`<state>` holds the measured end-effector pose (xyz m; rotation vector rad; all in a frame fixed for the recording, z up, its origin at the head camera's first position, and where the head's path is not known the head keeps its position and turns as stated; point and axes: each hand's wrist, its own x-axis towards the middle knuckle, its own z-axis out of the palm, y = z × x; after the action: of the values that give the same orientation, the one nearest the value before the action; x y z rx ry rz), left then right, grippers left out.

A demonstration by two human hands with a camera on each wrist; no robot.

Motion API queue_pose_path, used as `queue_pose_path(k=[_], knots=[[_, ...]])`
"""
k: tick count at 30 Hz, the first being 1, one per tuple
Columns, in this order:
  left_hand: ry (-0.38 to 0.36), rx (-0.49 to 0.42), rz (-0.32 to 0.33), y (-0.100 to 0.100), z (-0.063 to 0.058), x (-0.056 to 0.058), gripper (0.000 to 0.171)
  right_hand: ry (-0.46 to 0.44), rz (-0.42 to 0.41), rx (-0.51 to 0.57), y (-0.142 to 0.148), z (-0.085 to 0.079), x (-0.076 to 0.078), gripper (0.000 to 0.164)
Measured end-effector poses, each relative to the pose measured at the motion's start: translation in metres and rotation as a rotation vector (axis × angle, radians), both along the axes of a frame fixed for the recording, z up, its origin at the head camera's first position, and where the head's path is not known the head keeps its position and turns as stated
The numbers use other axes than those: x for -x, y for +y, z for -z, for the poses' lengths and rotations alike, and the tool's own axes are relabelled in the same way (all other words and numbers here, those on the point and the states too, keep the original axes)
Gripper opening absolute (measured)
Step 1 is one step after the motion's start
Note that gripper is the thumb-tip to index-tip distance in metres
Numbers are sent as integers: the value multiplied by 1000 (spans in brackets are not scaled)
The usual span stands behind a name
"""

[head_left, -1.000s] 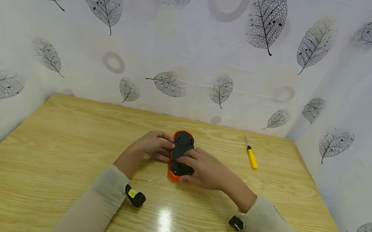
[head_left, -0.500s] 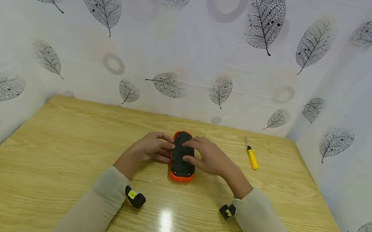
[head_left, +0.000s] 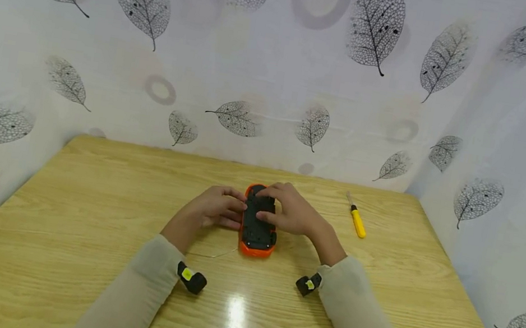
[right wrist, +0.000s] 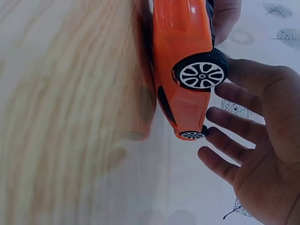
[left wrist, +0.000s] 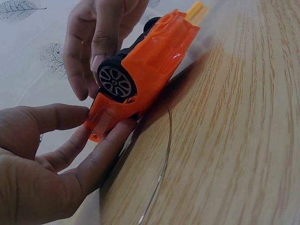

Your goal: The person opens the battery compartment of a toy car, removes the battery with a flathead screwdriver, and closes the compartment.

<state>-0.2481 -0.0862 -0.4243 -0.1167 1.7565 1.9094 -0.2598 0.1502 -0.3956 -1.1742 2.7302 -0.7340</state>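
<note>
An orange toy car [head_left: 256, 252] lies upside down on the table, its black underside [head_left: 259, 223] facing up. My left hand [head_left: 217, 206] holds the car by its left side; in the left wrist view the thumb is at the upper edge and a finger lies low along the body. My right hand [head_left: 294, 212] reaches over the underside from the right, its thumb and fingers spread. In the right wrist view its thumb comes up to a wheel [right wrist: 202, 75], and the fingertips stand close to the car's far end. A thin wire [left wrist: 164, 168] trails from beside the car.
A screwdriver with a yellow handle [head_left: 358, 223] lies on the wooden table [head_left: 112, 181] at the back right. A leaf-patterned cloth [head_left: 276, 75] stands behind the table and along both sides. A glare streak shows near the front.
My right hand has moved from the near part of the car's underside toward its far end, uncovering the near end. The left hand and the car have stayed about where they were.
</note>
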Motion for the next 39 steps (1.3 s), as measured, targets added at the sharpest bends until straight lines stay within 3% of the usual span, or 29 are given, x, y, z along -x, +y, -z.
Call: queue_pose_path(k=[9,24,39], knots=[[-4,-4,-5,1,1,0,30,-20,-1,22,2,9,4,45],[-5,-2,-4,1,-2,-1,28,-115,61,-19,13,6,8,48],[-9,-7,-8,1,0,1,31,-153,60,-44,17,5,9,52]])
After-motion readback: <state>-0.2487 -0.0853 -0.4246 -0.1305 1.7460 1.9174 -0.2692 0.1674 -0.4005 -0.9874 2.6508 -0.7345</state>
